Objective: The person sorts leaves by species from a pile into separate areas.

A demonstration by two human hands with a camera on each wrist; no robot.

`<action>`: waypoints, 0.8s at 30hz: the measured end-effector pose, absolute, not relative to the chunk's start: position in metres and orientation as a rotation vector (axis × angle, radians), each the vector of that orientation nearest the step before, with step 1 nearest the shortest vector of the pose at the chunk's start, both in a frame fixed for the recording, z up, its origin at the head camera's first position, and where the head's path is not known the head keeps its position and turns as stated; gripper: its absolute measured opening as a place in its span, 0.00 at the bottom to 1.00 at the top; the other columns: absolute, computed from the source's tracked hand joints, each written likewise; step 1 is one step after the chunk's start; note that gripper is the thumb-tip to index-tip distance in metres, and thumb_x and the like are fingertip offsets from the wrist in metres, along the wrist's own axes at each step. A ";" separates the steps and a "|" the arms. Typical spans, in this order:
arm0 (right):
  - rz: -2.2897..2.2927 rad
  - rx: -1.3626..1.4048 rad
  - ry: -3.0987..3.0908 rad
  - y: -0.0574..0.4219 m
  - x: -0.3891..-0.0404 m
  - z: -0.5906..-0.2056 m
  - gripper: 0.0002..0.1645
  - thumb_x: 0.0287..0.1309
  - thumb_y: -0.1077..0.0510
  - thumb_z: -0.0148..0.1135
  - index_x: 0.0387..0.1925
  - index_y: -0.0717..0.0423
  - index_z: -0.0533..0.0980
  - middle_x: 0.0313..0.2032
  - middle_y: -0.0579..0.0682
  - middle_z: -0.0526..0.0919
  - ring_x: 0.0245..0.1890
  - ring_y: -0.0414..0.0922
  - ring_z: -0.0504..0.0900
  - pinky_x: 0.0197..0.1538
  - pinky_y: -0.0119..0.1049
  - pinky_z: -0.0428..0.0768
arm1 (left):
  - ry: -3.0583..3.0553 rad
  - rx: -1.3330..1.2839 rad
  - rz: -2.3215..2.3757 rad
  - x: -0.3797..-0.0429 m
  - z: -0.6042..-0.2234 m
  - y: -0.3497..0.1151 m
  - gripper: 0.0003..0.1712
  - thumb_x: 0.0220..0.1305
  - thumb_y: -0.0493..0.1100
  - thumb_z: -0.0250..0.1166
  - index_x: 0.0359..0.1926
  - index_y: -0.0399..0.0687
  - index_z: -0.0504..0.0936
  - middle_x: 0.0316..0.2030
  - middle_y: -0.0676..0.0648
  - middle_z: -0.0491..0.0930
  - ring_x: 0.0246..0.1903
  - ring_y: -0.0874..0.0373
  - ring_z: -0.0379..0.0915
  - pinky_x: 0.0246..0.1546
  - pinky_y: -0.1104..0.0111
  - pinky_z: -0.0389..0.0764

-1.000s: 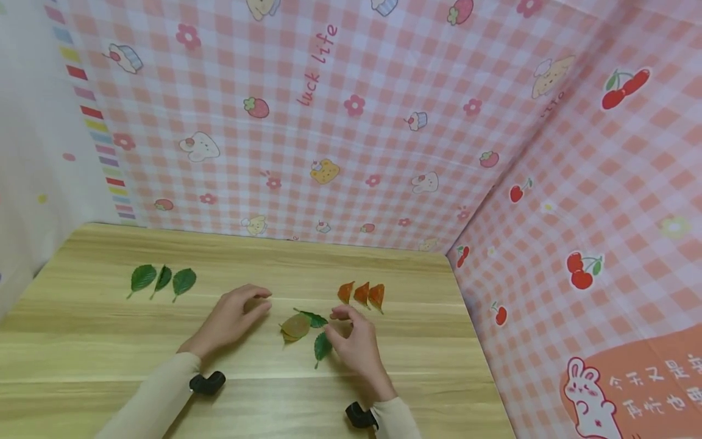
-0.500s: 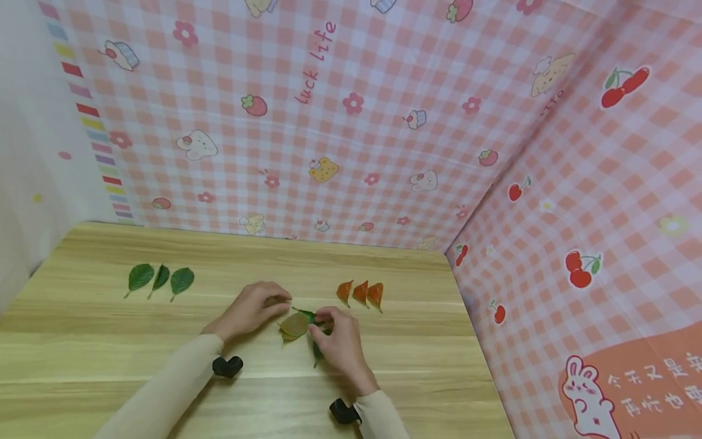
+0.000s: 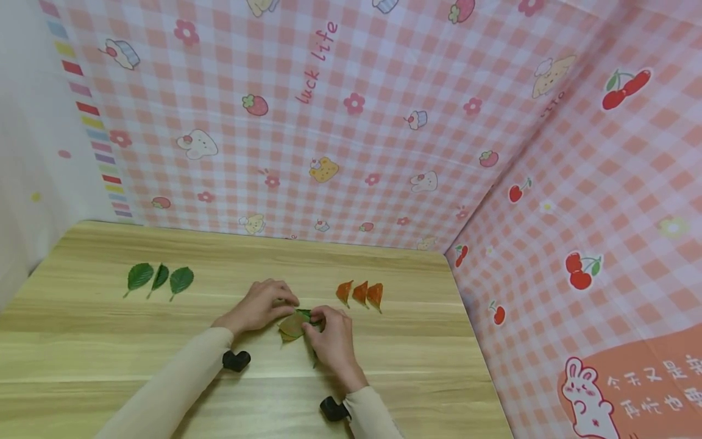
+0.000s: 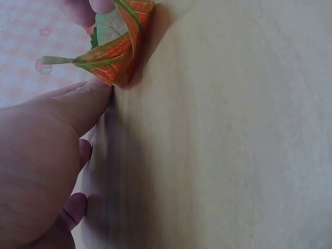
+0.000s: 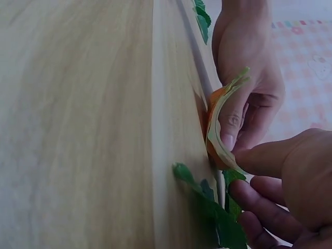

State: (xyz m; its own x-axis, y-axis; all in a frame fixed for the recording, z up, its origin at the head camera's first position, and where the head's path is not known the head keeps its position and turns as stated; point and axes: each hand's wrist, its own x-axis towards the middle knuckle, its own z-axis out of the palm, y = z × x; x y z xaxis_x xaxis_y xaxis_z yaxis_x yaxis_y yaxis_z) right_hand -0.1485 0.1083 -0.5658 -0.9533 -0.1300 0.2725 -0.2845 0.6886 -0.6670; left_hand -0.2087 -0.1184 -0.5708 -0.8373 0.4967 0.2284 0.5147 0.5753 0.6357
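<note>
At mid-table, overlapping yellow-brown leaves [image 3: 290, 325] lie between both hands; their undersides look orange in the wrist views. My left hand [image 3: 259, 306] is at their left side, its thumb [image 4: 88, 101] at the edge of the orange leaf [image 4: 116, 54], other fingers loosely bent. On the opposite side, my right hand [image 3: 333, 335] touches the leaf's tip with its thumb, seen in the right wrist view. Its other fingers lie beside a green leaf [image 5: 220, 223]. No firm pinch shows. Part of a green leaf [image 3: 303, 312] shows behind the brown ones; the right hand covers the rest.
Three green leaves [image 3: 160, 277] form a row at the back left of the wooden table [image 3: 99, 341]. Three orange leaves [image 3: 359, 292] form another row at the back right. Pink checked cloth [image 3: 285, 152] lines the back and right sides.
My left hand has moved right, up to the brown leaves. My right hand has shifted left over the green leaves to the brown leaves' right edge. Both leaf rows stay put.
</note>
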 end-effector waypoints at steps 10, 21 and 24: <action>1.097 0.418 -2.550 0.107 -0.154 -0.582 0.07 0.62 0.60 0.84 0.40 0.52 0.91 0.31 0.41 0.93 0.33 0.37 0.80 0.49 0.40 0.75 | -2.792 -0.843 -1.133 -0.211 -0.574 -0.117 0.03 0.72 0.43 0.79 0.44 0.56 0.97 0.44 0.55 0.91 0.48 0.54 0.81 0.53 0.55 0.69; 1.243 0.455 -2.554 0.109 -0.157 -0.586 0.05 0.63 0.64 0.81 0.39 0.56 0.90 0.31 0.46 0.93 0.28 0.31 0.84 0.33 0.28 0.81 | -2.802 -0.847 -1.126 -0.211 -0.576 -0.119 0.02 0.74 0.43 0.77 0.43 0.56 0.95 0.41 0.57 0.90 0.44 0.57 0.80 0.52 0.56 0.67; 1.299 0.464 -2.570 0.109 -0.153 -0.577 0.04 0.65 0.65 0.80 0.40 0.58 0.90 0.32 0.48 0.94 0.28 0.31 0.85 0.34 0.28 0.82 | -2.800 -0.843 -1.140 -0.211 -0.577 -0.119 0.03 0.75 0.43 0.76 0.43 0.57 0.95 0.40 0.57 0.90 0.43 0.58 0.79 0.52 0.57 0.65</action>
